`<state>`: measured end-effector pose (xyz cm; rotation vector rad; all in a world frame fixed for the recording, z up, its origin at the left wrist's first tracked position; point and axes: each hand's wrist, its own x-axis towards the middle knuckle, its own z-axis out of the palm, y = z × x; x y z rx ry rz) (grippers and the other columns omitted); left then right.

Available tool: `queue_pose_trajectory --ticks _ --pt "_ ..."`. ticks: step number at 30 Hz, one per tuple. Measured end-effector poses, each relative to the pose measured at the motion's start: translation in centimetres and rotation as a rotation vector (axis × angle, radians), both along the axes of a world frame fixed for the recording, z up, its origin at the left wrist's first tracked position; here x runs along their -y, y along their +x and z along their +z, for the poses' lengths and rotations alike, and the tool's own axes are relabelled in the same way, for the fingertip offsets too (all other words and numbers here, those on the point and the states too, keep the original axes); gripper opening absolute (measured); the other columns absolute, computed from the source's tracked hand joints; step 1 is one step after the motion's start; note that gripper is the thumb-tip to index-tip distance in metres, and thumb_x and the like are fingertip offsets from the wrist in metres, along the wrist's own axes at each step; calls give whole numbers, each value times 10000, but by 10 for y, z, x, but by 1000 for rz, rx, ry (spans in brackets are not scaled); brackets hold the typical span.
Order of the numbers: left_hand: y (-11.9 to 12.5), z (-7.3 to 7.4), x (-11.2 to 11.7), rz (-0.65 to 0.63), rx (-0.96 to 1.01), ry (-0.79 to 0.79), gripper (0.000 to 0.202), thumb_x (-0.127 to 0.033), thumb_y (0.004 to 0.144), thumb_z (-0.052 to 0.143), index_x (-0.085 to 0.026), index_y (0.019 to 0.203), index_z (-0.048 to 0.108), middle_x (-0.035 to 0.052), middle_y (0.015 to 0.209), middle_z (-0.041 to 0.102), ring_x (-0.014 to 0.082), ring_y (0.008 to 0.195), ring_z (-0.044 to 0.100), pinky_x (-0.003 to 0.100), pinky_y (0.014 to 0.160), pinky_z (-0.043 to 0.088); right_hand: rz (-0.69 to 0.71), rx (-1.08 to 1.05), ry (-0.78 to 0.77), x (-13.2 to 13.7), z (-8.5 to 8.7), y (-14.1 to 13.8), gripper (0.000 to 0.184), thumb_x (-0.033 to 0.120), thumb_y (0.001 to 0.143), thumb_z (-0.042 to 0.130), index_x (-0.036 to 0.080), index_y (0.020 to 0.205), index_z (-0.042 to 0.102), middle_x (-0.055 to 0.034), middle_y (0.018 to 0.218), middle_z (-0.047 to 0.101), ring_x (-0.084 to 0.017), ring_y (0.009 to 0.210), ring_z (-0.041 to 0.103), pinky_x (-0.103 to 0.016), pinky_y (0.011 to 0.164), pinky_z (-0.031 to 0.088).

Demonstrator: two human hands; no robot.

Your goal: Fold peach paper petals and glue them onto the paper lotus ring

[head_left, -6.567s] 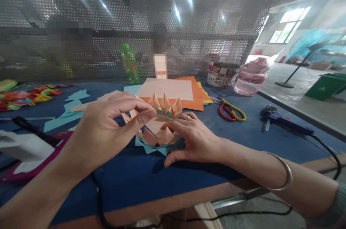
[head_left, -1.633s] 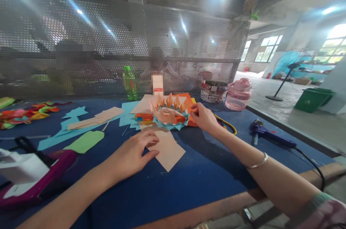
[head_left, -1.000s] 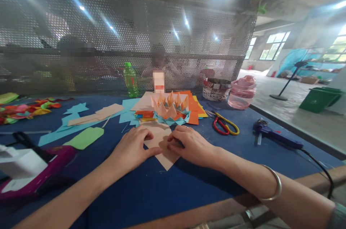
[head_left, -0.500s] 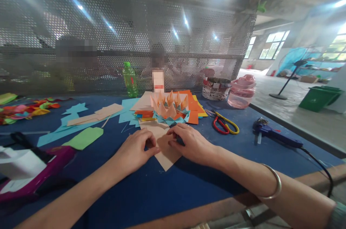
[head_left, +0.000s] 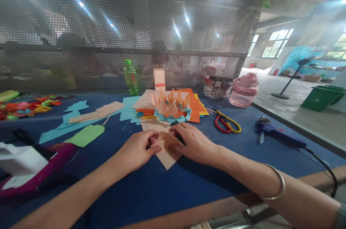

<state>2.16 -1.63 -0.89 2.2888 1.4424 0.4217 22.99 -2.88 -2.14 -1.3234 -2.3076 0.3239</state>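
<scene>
A tan sheet of paper (head_left: 168, 155) lies near the table's front, one corner pointing towards me. My left hand (head_left: 143, 146) pinches its left side between thumb and fingers, and an edge there is lifted. On the opposite side my right hand (head_left: 190, 140) has its fingers closed on the same paper, with the fingertips partly hidden. A fold of the paper stands up between both hands. Just beyond is a ring of folded paper points (head_left: 171, 108), peach on top and light blue below, resting on stacked coloured paper (head_left: 196, 110).
Red-and-yellow-handled scissors (head_left: 227, 122) and a blue glue gun (head_left: 281, 136) with its cord lie right. A pink jug (head_left: 244, 92), a woven basket (head_left: 217, 88) and a green bottle (head_left: 131, 79) stand behind. Left are a green paper piece (head_left: 85, 135) and a purple-and-white object (head_left: 27, 167).
A flap of the tan paper has risen between my hands, and my left fingers now grip its edge. The view has shifted slightly.
</scene>
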Motion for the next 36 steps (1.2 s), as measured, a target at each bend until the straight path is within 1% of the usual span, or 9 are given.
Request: queue_pose_trajectory --ticks 4,8,13,16,19,23,26,30,36 --pt "-1 0 1 -27 34 3 166 -365 781 553 -200 771 569 9 731 622 203 699 585 304 639 400 -3 -14 -2 1 1 0 410 194 789 655 147 1187 565 -101 1119 644 -232 1027 586 -356 897 417" --pt "-2 3 -1 -31 222 -67 200 -396 736 609 -197 750 586 8 720 634 204 714 592 299 660 427 28 -97 12 1 2 -1 340 256 829 654 163 1149 586 -48 931 680 -186 888 606 -298 783 414" --pt "-3 7 -1 13 604 -320 434 -362 631 766 -173 996 627 49 944 722 220 843 656 305 741 487 33 -201 -61 1 4 -3 118 250 833 627 166 915 620 20 709 599 -111 638 510 -230 589 343" --pt "-4 9 1 60 717 -471 430 -391 649 786 -162 989 655 45 883 733 203 808 669 279 702 503 24 -312 -109 1 4 -4 214 286 815 654 170 990 610 24 737 602 -106 645 509 -219 595 359" --pt "-5 10 3 113 761 -538 389 -403 648 800 -146 918 690 36 800 731 173 725 665 243 626 511 34 -382 -96 2 4 -4 335 275 814 651 175 1124 571 46 695 581 -105 636 519 -223 626 384" --pt "-7 9 1 153 825 -551 388 -383 627 826 -137 898 695 39 781 746 158 684 678 226 601 535 71 -458 -54 2 3 -4 342 201 873 532 175 1214 502 51 676 596 -105 644 546 -231 670 411" --pt "-9 7 -1 160 762 -603 402 -379 639 825 -132 927 693 58 769 761 162 659 695 223 584 544 63 -473 -10 1 3 -3 335 189 878 513 176 1212 489 41 700 610 -106 658 553 -239 687 420" --pt "-10 9 2 65 653 -673 391 -391 685 804 -138 963 698 75 789 776 175 701 718 218 606 555 56 -493 18 1 3 -2 289 212 878 524 176 1164 505 21 750 623 -107 662 553 -243 664 421" --pt "-7 14 7 62 770 -642 333 -402 697 799 -162 921 743 41 779 773 154 667 692 193 545 554 85 -533 -33 5 7 -2 268 262 903 512 187 1160 502 11 778 626 -108 661 553 -235 623 410"
